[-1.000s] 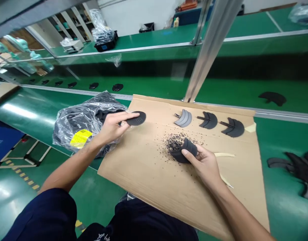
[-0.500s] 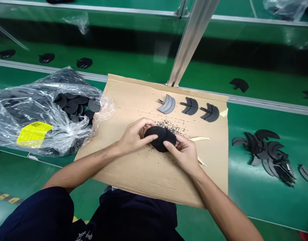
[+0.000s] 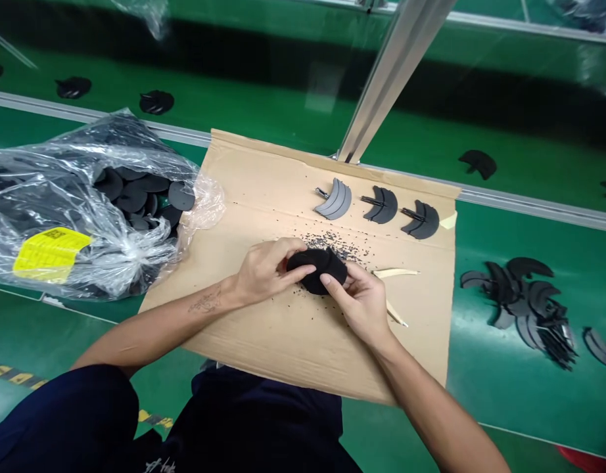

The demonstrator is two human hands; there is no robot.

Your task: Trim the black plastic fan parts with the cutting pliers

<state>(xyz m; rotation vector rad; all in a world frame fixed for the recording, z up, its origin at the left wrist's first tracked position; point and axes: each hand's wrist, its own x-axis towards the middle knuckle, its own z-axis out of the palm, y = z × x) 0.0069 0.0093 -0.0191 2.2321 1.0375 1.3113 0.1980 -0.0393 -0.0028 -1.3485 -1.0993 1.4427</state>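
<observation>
Between my two hands is a black foam-like disc, bent and raised above a sheet of brown cardboard. My left hand pinches its left edge, thumb on top and fingers behind. On the right side my right hand grips it the same way, its thumb pressed on the near face. Whether it is one piece or several layers I cannot tell. Small black crumbs lie scattered on the cardboard just behind it.
A clear plastic bag of black discs lies left. Crescent-shaped pieces sit in a row on the cardboard's far side. More crescents are piled on the green table at right. A metal post rises behind. Pale strips lie near my right hand.
My left hand has tilted its side of the disc, so less of the round top face shows and the piece looks more folded. The camera view has shifted slightly.
</observation>
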